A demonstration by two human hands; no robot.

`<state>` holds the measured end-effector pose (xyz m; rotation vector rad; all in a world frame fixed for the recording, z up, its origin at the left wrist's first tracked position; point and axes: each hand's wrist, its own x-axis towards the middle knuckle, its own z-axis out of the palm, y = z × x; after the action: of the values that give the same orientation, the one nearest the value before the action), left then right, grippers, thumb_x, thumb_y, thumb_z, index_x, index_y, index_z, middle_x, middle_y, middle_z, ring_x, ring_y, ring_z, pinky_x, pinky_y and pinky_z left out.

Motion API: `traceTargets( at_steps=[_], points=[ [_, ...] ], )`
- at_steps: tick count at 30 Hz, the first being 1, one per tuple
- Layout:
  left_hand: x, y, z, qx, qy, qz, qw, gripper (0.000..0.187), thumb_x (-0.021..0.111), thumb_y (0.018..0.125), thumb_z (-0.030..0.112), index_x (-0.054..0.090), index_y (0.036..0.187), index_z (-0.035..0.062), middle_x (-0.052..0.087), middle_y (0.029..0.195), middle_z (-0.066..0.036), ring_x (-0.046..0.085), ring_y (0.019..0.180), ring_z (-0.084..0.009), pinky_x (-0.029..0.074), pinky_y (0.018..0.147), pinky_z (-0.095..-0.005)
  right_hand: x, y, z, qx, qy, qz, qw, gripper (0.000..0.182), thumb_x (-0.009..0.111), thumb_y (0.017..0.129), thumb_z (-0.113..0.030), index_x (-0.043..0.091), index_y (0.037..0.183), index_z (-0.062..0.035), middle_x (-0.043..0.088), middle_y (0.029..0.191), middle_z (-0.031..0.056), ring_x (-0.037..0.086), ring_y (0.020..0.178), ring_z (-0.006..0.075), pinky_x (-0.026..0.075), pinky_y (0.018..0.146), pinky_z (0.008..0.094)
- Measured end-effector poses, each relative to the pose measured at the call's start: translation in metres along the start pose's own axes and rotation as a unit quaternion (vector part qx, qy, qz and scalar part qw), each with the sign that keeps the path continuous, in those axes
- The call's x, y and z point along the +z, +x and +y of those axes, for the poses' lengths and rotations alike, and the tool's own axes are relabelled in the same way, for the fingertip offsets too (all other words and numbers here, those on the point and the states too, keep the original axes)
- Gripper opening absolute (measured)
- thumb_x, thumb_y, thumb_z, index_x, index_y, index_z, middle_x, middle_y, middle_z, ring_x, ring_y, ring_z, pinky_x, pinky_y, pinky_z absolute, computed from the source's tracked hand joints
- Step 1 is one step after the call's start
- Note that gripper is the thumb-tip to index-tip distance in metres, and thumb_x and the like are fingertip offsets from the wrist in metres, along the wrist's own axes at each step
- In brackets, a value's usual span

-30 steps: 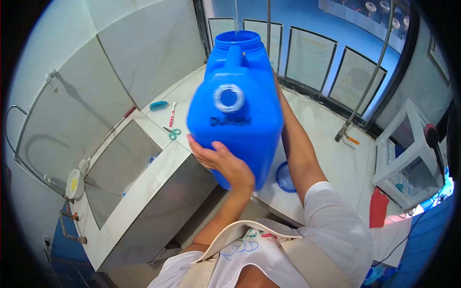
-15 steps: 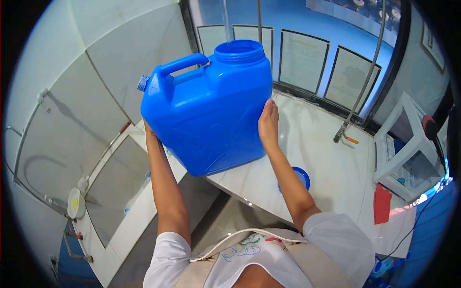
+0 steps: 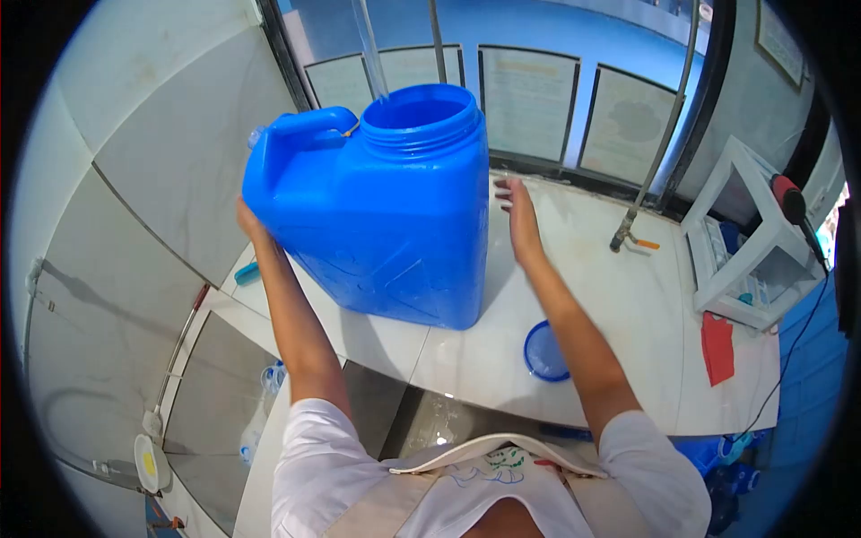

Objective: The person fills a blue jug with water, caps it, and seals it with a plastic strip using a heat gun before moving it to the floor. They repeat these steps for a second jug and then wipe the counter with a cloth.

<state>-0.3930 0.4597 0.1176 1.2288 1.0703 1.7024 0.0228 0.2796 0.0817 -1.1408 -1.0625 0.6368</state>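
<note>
Right hand [image 3: 520,220] now off the jug [image 3: 386,224], grip spread just beside it, leaving 1 hand touching: left hand [image 3: 248,218], fingers hidden, can't tell its grip.

In front of you, left of centre in the frame, is a large, glossy blue plastic jug [image 3: 395,224], boxy with rounded corners. You see it roughly upright, its base at the near part of the pale surface [image 3: 619,350]; whether its full weight rests there, you cannot tell. Its wide round mouth [image 3: 421,109] is open at the top, ringed by screw threads, and a clear, narrow column [image 3: 370,54] comes down at the left of the opening. The moulded handle [image 3: 314,120] runs left from the neck, towards a small pale spout [image 3: 256,137]. Shallow raised lines mark the broad side facing you.
</note>
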Motion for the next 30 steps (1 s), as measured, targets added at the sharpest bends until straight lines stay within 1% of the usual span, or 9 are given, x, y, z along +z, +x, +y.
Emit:
traceTargets(
  at_steps=[3, 5, 8, 18, 21, 23, 25, 28, 30],
  points=[
    [0.035, -0.12, 0.031, 0.052, -0.034, 0.219, 0.974, 0.055, 0.036, 0.093, 0.036, 0.032, 0.133, -0.0013, 0.037, 0.133, -0.021, 0.034, 0.126, -0.0288, 0.027, 0.105, -0.0418, 0.03, 0.019, 0.03, 0.062, 0.08, 0.002, 0.995, 0.053, 0.028, 0.095, -0.044, 0.054, 0.111, -0.0009, 0.057, 0.107, 0.0099, 0.053, 0.098, 0.0187, 0.041, 0.086, 0.0302],
    [0.082, -0.162, -0.013, 0.155, 0.125, 0.214, 0.956, 0.061, 0.031, 0.094, 0.039, 0.02, 0.14, 0.0007, 0.021, 0.143, -0.02, 0.016, 0.134, -0.0304, 0.011, 0.11, -0.0389, 0.039, 0.013, 0.034, 0.061, 0.101, 0.0, 0.993, 0.052, 0.029, 0.095, -0.044, 0.053, 0.114, -0.0016, 0.057, 0.108, 0.0094, 0.053, 0.099, 0.0189, 0.041, 0.088, 0.03],
    [0.096, -0.168, 0.003, 0.193, 0.14, 0.205, 0.949, 0.061, 0.026, 0.096, 0.04, 0.018, 0.14, -0.0002, 0.017, 0.145, -0.021, 0.014, 0.136, -0.0293, 0.011, 0.11, -0.0389, 0.036, -0.002, 0.03, 0.156, 0.195, -0.083, 0.965, 0.063, 0.023, 0.095, -0.048, 0.036, 0.133, 0.0003, 0.047, 0.128, 0.0145, 0.046, 0.115, 0.0229, 0.03, 0.101, 0.0302],
    [0.108, -0.091, -0.025, 0.117, -0.126, -0.081, 0.982, 0.063, 0.022, 0.096, 0.046, 0.013, 0.143, 0.0039, 0.015, 0.148, -0.013, 0.017, 0.135, -0.0249, 0.015, 0.11, -0.0331, 0.051, -0.064, 0.019, 0.091, 0.058, 0.019, 0.994, 0.063, 0.018, 0.096, -0.042, 0.037, 0.13, 0.0064, 0.044, 0.129, 0.0262, 0.038, 0.125, 0.0335, 0.028, 0.102, 0.0342],
    [0.118, -0.093, -0.004, 0.121, -0.08, -0.114, 0.983, 0.06, 0.02, 0.096, 0.047, 0.019, 0.143, 0.0092, 0.024, 0.145, -0.011, 0.026, 0.132, -0.024, 0.022, 0.108, -0.0339, 0.037, -0.046, 0.023, 0.036, -0.045, 0.024, 0.998, 0.062, 0.021, 0.095, -0.043, 0.044, 0.122, 0.0083, 0.048, 0.122, 0.0258, 0.044, 0.119, 0.0324, 0.031, 0.101, 0.0338],
    [0.115, -0.095, -0.007, 0.151, -0.058, -0.135, 0.977, 0.06, 0.019, 0.096, 0.047, 0.021, 0.142, 0.0086, 0.024, 0.145, -0.011, 0.026, 0.132, -0.024, 0.022, 0.108, -0.0335, 0.009, -0.008, 0.024, 0.314, 0.206, -0.026, 0.927, 0.06, 0.039, 0.089, -0.049, 0.047, 0.121, 0.0015, 0.051, 0.121, 0.0179, 0.044, 0.117, 0.0272, 0.03, 0.101, 0.0377],
    [0.109, -0.096, -0.012, 0.144, -0.03, -0.133, 0.98, 0.06, 0.022, 0.095, 0.047, 0.02, 0.142, 0.0091, 0.025, 0.144, -0.012, 0.027, 0.131, -0.0245, 0.023, 0.107, -0.0346, -0.006, 0.056, 0.129, 0.188, 0.049, -0.038, 0.98, 0.048, 0.052, 0.083, -0.045, 0.054, 0.106, -0.0031, 0.058, 0.098, 0.0124, 0.054, 0.096, 0.0231, 0.041, 0.087, 0.0396],
    [0.097, -0.107, -0.014, 0.093, 0.035, -0.1, 0.99, 0.061, 0.026, 0.094, 0.046, 0.02, 0.142, 0.0098, 0.026, 0.144, -0.014, 0.027, 0.131, -0.0254, 0.023, 0.106, -0.0363, 0.026, 0.098, 0.191, 0.225, 0.011, 0.087, 0.97, 0.033, 0.045, 0.082, -0.031, 0.056, 0.083, 0.0, 0.054, 0.068, 0.0125, 0.05, 0.071, 0.0205, 0.041, 0.073, 0.0351],
    [0.085, -0.127, -0.02, 0.047, 0.092, -0.067, 0.992, 0.061, 0.029, 0.094, 0.046, 0.02, 0.142, 0.0102, 0.026, 0.143, -0.015, 0.028, 0.13, -0.026, 0.023, 0.106, -0.0374, 0.029, 0.121, 0.229, 0.188, 0.152, -0.034, 0.97, 0.031, 0.048, 0.084, -0.031, 0.057, 0.092, -0.0019, 0.057, 0.077, 0.0092, 0.054, 0.074, 0.0178, 0.045, 0.071, 0.0317]
  ],
)
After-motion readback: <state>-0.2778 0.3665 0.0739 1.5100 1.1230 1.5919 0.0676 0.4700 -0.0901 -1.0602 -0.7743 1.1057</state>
